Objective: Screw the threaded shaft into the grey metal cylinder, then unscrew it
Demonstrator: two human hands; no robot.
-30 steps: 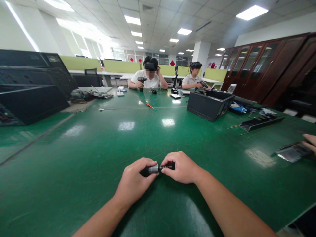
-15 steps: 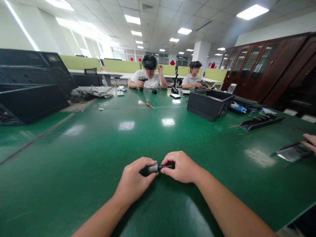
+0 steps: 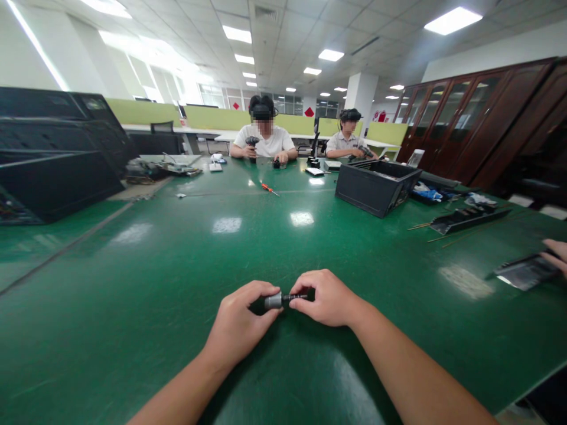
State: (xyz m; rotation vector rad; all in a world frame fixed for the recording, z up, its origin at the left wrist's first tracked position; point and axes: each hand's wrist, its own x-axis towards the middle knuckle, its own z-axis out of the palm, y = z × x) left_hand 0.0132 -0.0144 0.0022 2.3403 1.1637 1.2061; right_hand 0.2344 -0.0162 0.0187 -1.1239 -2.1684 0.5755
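Grey cylinder (image 3: 273, 301) in left hand (image 3: 238, 316), thin dark banded shaft (image 3: 297, 296) in right hand (image 3: 330, 301)

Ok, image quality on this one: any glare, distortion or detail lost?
Head view: ceiling lights glare off the green table; head view: the upper-left windows are washed out; head view: the wooden cabinets lean, likely lens stretch; head view: the grey cylinder in the left hand shows too small for fine detail.
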